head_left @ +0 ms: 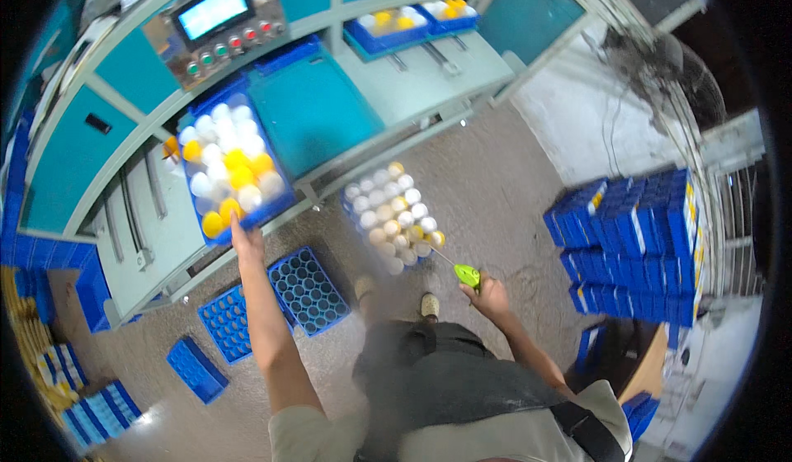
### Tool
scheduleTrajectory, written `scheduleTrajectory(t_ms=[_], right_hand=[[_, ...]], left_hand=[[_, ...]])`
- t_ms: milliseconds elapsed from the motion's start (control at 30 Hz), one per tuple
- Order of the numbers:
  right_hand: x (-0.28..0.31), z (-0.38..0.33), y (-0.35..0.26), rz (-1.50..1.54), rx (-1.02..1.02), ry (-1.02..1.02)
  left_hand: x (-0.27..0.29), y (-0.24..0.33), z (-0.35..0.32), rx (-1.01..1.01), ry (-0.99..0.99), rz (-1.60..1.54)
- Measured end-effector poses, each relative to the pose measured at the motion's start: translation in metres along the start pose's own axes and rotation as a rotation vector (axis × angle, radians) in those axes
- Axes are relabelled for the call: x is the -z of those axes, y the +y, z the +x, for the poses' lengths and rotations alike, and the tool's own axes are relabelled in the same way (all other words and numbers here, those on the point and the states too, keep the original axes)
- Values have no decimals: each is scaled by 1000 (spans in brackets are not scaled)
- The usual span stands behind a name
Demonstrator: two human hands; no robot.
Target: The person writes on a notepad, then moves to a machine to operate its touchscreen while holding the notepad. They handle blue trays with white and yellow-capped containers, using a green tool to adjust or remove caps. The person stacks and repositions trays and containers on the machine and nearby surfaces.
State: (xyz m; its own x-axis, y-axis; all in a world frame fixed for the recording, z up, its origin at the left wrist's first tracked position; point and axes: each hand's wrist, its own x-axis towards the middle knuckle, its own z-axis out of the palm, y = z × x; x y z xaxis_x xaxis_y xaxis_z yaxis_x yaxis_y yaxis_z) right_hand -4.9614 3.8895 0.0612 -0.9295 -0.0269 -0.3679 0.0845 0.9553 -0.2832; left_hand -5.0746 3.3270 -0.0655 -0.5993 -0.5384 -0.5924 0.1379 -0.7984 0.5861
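My left hand [247,241] is at the near edge of a blue tray [285,200] filled with white and yellow round-topped pieces [239,161]. One digit reaches over the rim beside a yellow piece; the other fingers are mostly hidden. The tray lies tilted at the machine's front ledge. In my right hand [488,295] is a tool with a bright green handle [467,275] and a thin metal shaft, which points toward a second tray of white and yellow pieces [388,214] low down before my feet. The tool's exact kind does not show.
A machine with a teal plate [309,107] and a control panel [214,21] spans the far side. Two filled blue trays [388,37] sit on its right. Blue trays with round holes [309,290] lie on the floor at left. Stacked blue trays [631,247] stand at right.
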Motion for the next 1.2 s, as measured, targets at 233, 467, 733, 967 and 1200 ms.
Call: scheduleTrajectory(t_ms=[233, 467, 733, 967, 1200], right_hand=[[80, -76, 9, 505, 29, 188], [146, -183, 154, 477, -8, 584], [156, -320, 318, 557, -279, 886], [162, -375, 402, 739, -635, 895], [160, -378, 535, 580, -742, 1058]], left_hand=[[-200, -126, -236, -255, -687, 695], [-306, -313, -509, 83, -996, 488], [-328, -493, -743, 260, -1245, 501], [-323, -615, -868, 260, -1475, 629], [-332, -769, -911, 109, -2064, 1072]])
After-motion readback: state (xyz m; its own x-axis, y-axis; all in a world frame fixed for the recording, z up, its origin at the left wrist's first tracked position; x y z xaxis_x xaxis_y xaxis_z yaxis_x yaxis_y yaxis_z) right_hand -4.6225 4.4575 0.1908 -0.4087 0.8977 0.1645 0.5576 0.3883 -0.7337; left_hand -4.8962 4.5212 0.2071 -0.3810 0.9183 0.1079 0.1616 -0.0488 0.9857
